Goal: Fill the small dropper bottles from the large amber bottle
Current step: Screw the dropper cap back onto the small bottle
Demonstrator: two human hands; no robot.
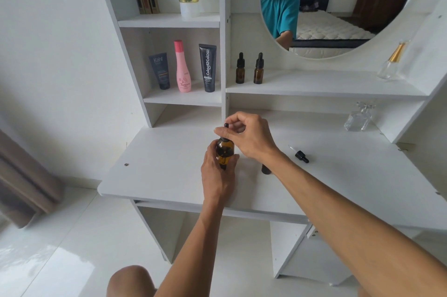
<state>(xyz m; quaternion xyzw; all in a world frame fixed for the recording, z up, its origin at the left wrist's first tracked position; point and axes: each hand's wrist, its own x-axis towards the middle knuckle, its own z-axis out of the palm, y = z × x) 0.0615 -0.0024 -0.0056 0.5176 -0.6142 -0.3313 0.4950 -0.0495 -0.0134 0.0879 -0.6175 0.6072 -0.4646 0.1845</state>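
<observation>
The large amber bottle (225, 151) stands upright on the white desk (164, 171). My left hand (217, 173) grips its body from the near side. My right hand (246, 136) pinches the black dropper cap (226, 127) on top of it. A small dark bottle (266, 169) stands just right of it, mostly hidden behind my right forearm. A loose black dropper cap with its glass pipette (300, 154) lies on the desk to the right. Two small amber dropper bottles, one (240, 69) beside the other (258, 69), stand capped on the shelf behind.
A cubby on the left holds a grey tube (160, 70), a pink bottle (182, 67) and a black tube (208, 67). Clear glass perfume bottles stand at the right on the desk (359, 118) and on the shelf (390, 62). A round mirror (338, 6) hangs above.
</observation>
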